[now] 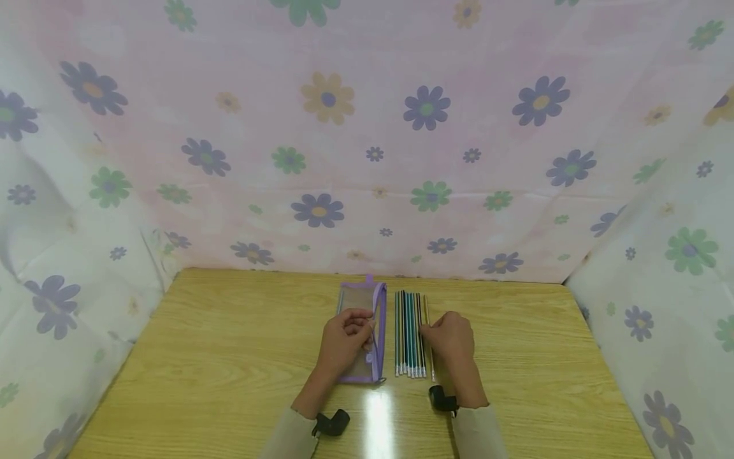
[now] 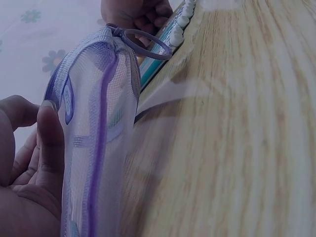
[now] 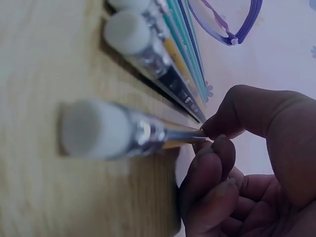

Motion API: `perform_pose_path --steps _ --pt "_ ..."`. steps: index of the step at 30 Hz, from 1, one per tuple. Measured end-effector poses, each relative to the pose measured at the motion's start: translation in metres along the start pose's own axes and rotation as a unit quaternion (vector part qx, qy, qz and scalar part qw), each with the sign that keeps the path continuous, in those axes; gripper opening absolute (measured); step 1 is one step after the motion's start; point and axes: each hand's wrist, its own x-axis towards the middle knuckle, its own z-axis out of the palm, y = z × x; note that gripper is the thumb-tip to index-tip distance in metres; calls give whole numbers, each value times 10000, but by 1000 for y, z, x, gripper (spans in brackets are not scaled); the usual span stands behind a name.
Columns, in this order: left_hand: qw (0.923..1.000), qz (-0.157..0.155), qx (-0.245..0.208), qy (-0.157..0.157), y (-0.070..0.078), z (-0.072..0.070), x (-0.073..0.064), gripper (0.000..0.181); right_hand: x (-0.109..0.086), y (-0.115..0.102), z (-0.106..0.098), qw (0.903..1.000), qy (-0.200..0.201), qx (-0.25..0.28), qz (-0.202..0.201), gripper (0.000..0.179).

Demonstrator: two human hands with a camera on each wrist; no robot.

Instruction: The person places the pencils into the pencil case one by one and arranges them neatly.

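A mesh pencil pouch point(image 1: 357, 298) with purple edging lies flat on the table, its zipper side gaping open. My left hand point(image 1: 341, 341) pinches the pouch's opening edge between thumb and fingertip; the left wrist view shows the mesh wall point(image 2: 81, 158) raised beside the thumb. Right of the pouch, several pencils point(image 1: 408, 338) in teal, black and yellow lie side by side, white erasers toward me. My right hand point(image 1: 453, 338) pinches the rightmost pencil point(image 3: 143, 133), yellow and dark with a white eraser, slightly apart from the row. Inside the pouch, a thin bluish stick point(image 1: 341, 299) shows along the left side.
The wooden table point(image 1: 229, 357) extends to both sides of the pouch and pencils. Flower-patterned cloth point(image 1: 367, 127) hangs behind it and at both sides. Black wrist cameras point(image 1: 332, 423) sit on both forearms. A ring-shaped zipper pull point(image 2: 148, 47) hangs at the pouch's near end.
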Motion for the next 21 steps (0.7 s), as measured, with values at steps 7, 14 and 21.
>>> perform_pose_path --steps 7,14,21 --pt "10000 27 -1 -87 0 -1 0 19 -2 -3 -4 9998 -47 118 -126 47" --pt "9999 29 -47 -114 1 -1 0 18 -4 -8 -7 9992 -105 309 -218 46" --pt "9999 0 -58 -143 1 -1 0 19 -6 -14 -3 9970 -266 688 -253 37"
